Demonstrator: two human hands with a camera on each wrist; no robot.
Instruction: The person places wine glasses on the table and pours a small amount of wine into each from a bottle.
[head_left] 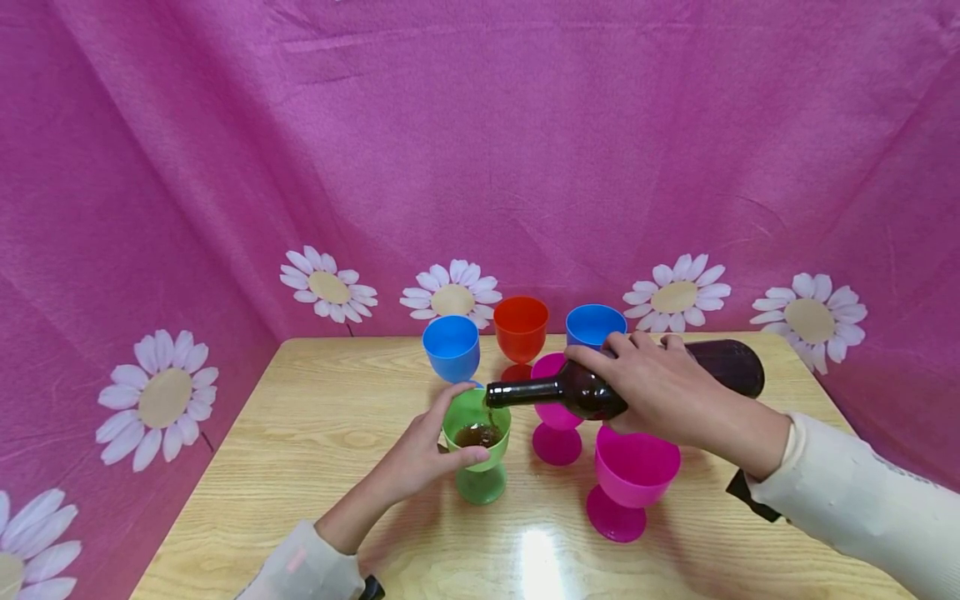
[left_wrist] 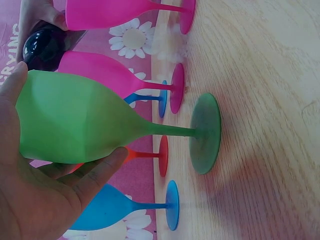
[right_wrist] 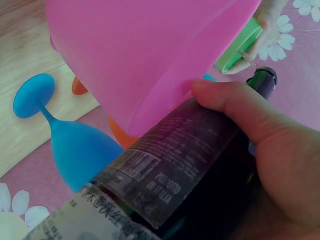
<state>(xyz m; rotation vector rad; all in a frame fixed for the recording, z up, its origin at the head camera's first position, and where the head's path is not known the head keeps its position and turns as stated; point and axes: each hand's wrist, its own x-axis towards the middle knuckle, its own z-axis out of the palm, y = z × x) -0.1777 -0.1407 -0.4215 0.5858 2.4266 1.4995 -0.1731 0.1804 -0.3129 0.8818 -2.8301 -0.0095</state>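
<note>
Pink plastic goblets (head_left: 626,491), two, stand near two blue goblets (head_left: 451,350), one red goblet (head_left: 521,333); left hand (head_left: 422,450) clasps fingers round one green goblet (left_wrist: 85,117), right hand (head_left: 660,387) grips one obstructing dark glass bottle (head_left: 583,392).

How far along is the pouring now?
Done: dark liquid already sits in the green goblet. In hand: the right hand tilts the bottle, its stream falling in, while the left hand holds the goblet. Left: perhaps the front pink goblet, where no liquid shows.
</note>
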